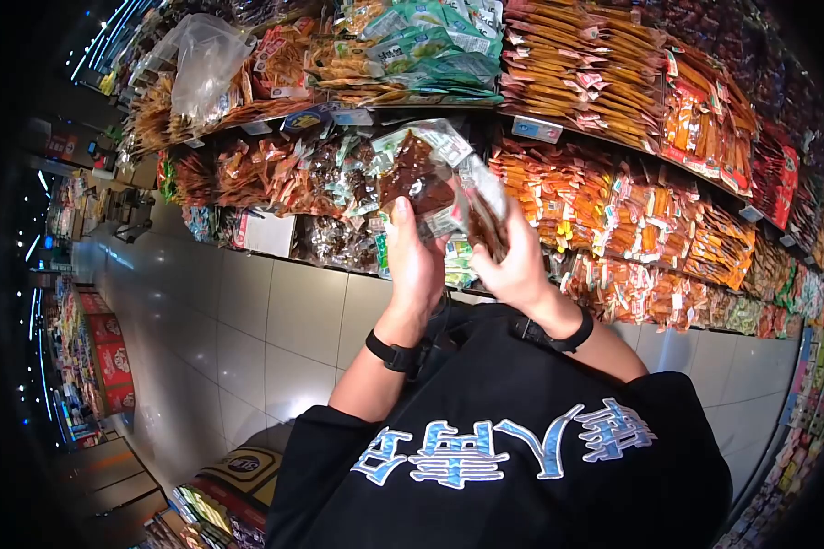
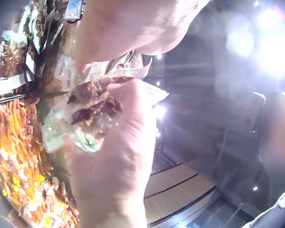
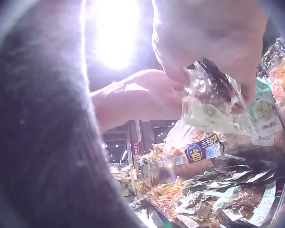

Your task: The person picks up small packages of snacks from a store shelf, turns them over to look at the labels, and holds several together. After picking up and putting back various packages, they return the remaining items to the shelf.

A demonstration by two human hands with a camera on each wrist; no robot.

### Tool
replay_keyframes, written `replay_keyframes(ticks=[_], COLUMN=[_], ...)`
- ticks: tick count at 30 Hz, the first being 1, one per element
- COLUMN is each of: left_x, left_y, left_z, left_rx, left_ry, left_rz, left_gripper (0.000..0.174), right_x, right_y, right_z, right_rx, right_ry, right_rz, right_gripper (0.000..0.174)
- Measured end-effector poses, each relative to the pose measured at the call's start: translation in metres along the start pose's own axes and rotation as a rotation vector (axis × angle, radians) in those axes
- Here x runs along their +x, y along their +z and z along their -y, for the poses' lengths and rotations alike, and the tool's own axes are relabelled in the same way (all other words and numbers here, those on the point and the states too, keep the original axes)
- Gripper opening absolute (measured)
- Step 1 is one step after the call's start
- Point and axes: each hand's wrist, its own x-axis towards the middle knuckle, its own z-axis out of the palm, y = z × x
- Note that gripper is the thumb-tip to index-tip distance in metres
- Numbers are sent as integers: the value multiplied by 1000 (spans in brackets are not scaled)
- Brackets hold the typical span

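Observation:
My left hand [image 1: 415, 265] grips a clear plastic packet of dark brown food [image 1: 417, 174], its thumb lying over the front. Beside it, my right hand [image 1: 522, 274] pinches a second packet [image 1: 487, 224] of similar dark contents, tilted and seen nearly edge-on. The two packets overlap in the head view, in front of the shelves. From the left wrist, the right hand [image 2: 116, 156] shows with its thumb over a crinkled clear packet [image 2: 92, 107]. The right wrist view shows clear wrapping [image 3: 213, 102] under the right hand [image 3: 213, 33], with the left hand [image 3: 137, 92] behind.
Tiered shelves hold piles of packaged snacks, with green bags [image 1: 439, 41] above and orange packets [image 1: 568, 197] to the right. A clear plastic bag [image 1: 209, 64] lies at the upper left. Price tags [image 1: 536, 129] line the shelf edge. Tiled floor [image 1: 307, 297] extends left.

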Motion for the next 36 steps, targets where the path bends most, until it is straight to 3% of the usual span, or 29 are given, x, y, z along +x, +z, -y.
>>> replay_keyframes(ticks=[3, 5, 12, 20, 24, 25, 27, 29, 31, 32, 34, 36], left_x=[2, 4, -1, -8, -8, -9, -8, -8, -7, -4, -10, -13], left_y=[-5, -10, -11, -6, -12, -11, -9, -10, -8, -19, -13, -5], left_z=[-8, -9, -15, -13, -10, -9, -8, -3, 1, 8, 10, 11], left_rx=[-7, 58, 116, 186, 231, 226, 206, 183, 260, 431, 754, 914], left_ry=[35, 86, 100, 142, 141, 142, 152, 165, 216, 286, 333, 510], left_rz=[57, -5, 20, 52, 63, 60, 75, 108, 108, 65, -87, 93], left_gripper=[49, 49, 48, 49, 53, 53, 50, 46, 36, 33, 32, 39], right_x=[8, 13, 19, 19, 17, 16, 15, 16, 16, 15, 19, 20], right_y=[-17, -35, -43, -48, -49, -57, -51, -44, -40, -34, -28, -23], right_z=[7, 3, 6, -3, -4, -6, -1, 1, 6, 11, 22, 25], right_rx=[712, 949, 1343, 1449, 1365, 1301, 1033, 1000, 904, 918, 867, 859], right_ry=[201, 394, 438, 407, 374, 407, 395, 437, 503, 531, 545, 563], right_rz=[44, 131, 67, 125, 90, 171, 16, -83, -156, -208, -224, -265], right_gripper=[60, 63, 64, 64, 66, 63, 60, 51, 46, 30, 29, 30])
